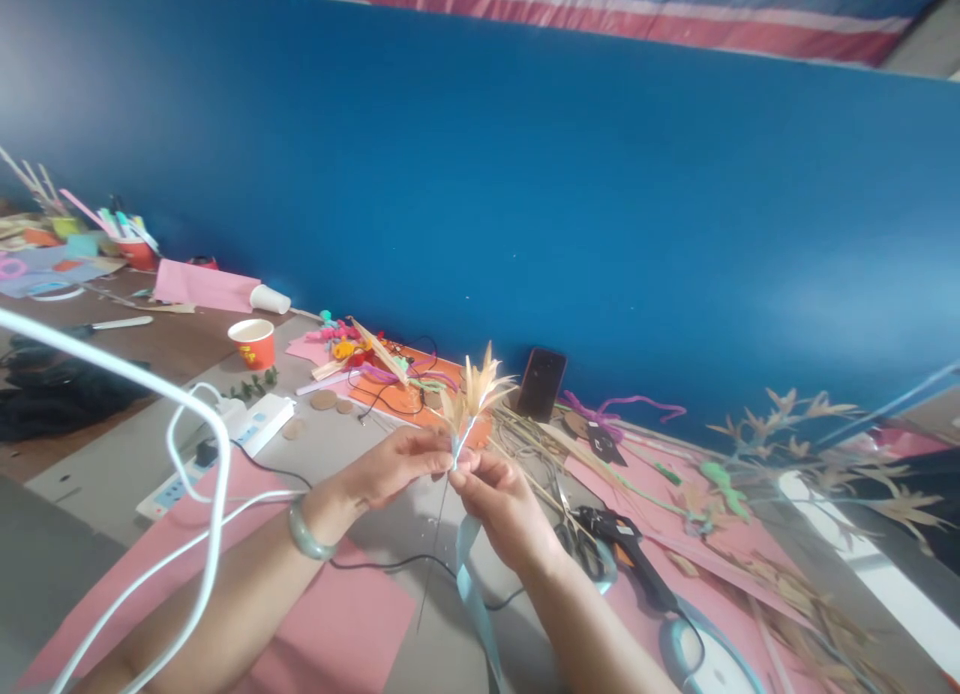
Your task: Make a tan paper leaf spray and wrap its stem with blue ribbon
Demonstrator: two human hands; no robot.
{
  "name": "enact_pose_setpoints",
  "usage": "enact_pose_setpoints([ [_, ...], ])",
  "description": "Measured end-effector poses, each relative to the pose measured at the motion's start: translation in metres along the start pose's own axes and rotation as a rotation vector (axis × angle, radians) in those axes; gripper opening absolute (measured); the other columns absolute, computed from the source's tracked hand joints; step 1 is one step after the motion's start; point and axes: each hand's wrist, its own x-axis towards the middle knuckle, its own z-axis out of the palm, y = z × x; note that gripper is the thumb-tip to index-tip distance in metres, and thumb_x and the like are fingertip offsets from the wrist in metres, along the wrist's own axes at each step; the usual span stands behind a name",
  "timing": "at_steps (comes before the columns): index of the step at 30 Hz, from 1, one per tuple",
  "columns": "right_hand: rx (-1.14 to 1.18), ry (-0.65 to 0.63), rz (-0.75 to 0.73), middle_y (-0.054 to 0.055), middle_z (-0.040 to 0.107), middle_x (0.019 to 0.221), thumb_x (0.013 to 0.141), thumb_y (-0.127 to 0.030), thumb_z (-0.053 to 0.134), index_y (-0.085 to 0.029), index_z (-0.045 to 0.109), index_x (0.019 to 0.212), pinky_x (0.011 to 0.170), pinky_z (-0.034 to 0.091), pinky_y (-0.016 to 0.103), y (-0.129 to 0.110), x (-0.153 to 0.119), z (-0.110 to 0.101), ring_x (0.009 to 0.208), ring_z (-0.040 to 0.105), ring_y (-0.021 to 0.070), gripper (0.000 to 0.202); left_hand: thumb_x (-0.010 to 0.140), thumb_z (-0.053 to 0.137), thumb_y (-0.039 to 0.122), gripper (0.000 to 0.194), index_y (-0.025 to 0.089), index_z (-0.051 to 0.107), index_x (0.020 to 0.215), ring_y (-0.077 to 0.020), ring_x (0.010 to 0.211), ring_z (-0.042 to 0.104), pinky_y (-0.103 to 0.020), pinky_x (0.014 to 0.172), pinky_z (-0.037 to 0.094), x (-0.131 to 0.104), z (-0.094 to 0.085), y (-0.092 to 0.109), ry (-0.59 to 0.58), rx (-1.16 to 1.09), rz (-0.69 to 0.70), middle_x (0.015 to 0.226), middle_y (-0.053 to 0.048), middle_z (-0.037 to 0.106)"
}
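Held up before me is a dried-leaf flower (pixel 481 386) with pale straw-coloured petals on a thin wire stem. My left hand (pixel 401 464), a jade-like bangle on its wrist, pinches the stem just under the petals. Close beside it, my right hand (pixel 499 494) has thumb and fingers pressed together on the stem and a light blue ribbon (pixel 474 584). The ribbon hangs down from the right fingers. Below the hands the bare wire points toward the table. The fingers partly hide where ribbon and stem meet.
A glue gun (pixel 634 554) and scissors (pixel 574 534) lie to the right on pink paper. At left are a power strip (pixel 259 424), a paper cup (pixel 252 344) and a thick white cable (pixel 214 514). A phone (pixel 541 384) leans against the blue partition (pixel 480 194). Finished-looking dried sprigs (pixel 787 414) stand at right.
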Motion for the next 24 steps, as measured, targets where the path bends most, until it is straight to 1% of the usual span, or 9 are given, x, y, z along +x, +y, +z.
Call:
enact_pose_setpoints([
  [4,-0.001,0.072,0.020,-0.007,0.047,0.053,0.061,-0.043,0.083,-0.018,0.056,0.063,0.044,0.017,0.022,0.004,0.002,0.001,0.045,0.026,0.0050,0.037,0.075,0.074,0.036,0.021,0.015,0.075,0.077,-0.0128,0.071,0.049,-0.026,0.068,0.041,0.000,0.002,0.000,0.088,0.049,0.044,0.079,-0.003,0.058],
  [8,-0.079,0.150,0.003,-0.007,0.045,0.049,0.062,-0.041,0.082,-0.017,0.058,0.061,0.043,0.019,0.022,0.003,0.003,0.002,0.044,0.027,0.0054,0.034,0.078,0.071,0.032,0.019,0.015,0.069,0.071,-0.0121,0.073,0.049,-0.024,0.068,0.040,-0.001,0.005,0.001,0.179,0.136,0.080,0.076,-0.001,0.054],
  [10,-0.141,0.187,-0.036,-0.006,0.047,0.048,0.064,-0.041,0.081,-0.018,0.060,0.060,0.043,0.023,0.023,0.002,0.002,0.003,0.045,0.031,0.0065,0.031,0.079,0.071,0.031,0.019,0.015,0.066,0.070,-0.0125,0.076,0.050,-0.024,0.070,0.041,-0.001,0.007,0.001,0.212,0.178,0.122,0.078,-0.001,0.053],
  [12,-0.202,0.221,-0.092,-0.004,0.051,0.049,0.065,-0.040,0.080,-0.018,0.063,0.059,0.045,0.029,0.023,0.002,0.001,0.005,0.047,0.039,0.0086,0.029,0.079,0.070,0.031,0.020,0.015,0.064,0.069,-0.0130,0.078,0.051,-0.024,0.072,0.043,-0.001,0.009,0.001,0.238,0.210,0.159,0.081,-0.001,0.053],
  [15,-0.268,0.250,-0.177,-0.001,0.062,0.056,0.067,-0.037,0.078,-0.018,0.066,0.060,0.053,0.041,0.026,0.001,0.001,0.006,0.054,0.052,0.0128,0.024,0.079,0.070,0.033,0.023,0.015,0.062,0.067,-0.0141,0.080,0.053,-0.025,0.073,0.044,0.000,0.011,-0.002,0.289,0.248,0.202,0.084,-0.003,0.054],
  [17,-0.307,0.257,-0.214,0.001,0.066,0.060,0.069,-0.034,0.077,-0.018,0.067,0.061,0.059,0.046,0.028,0.001,0.000,0.006,0.058,0.057,0.0151,0.020,0.077,0.071,0.034,0.023,0.015,0.062,0.068,-0.0150,0.082,0.054,-0.025,0.074,0.045,0.000,0.012,-0.003,0.315,0.266,0.223,0.085,-0.003,0.054],
  [20,-0.357,0.271,-0.239,0.001,0.067,0.061,0.071,-0.030,0.075,-0.018,0.068,0.060,0.061,0.047,0.028,0.000,-0.001,0.007,0.059,0.059,0.0160,0.017,0.078,0.070,0.034,0.022,0.015,0.061,0.069,-0.0157,0.083,0.055,-0.025,0.073,0.045,0.000,0.013,-0.005,0.332,0.282,0.231,0.085,-0.003,0.054],
  [24,-0.421,0.301,-0.256,0.002,0.067,0.062,0.073,-0.029,0.073,-0.018,0.069,0.061,0.061,0.046,0.028,0.001,-0.002,0.008,0.060,0.059,0.0159,0.017,0.077,0.069,0.034,0.024,0.016,0.058,0.068,-0.0153,0.079,0.054,-0.025,0.069,0.044,-0.002,0.017,-0.003,0.388,0.326,0.208,0.081,-0.002,0.052],
])
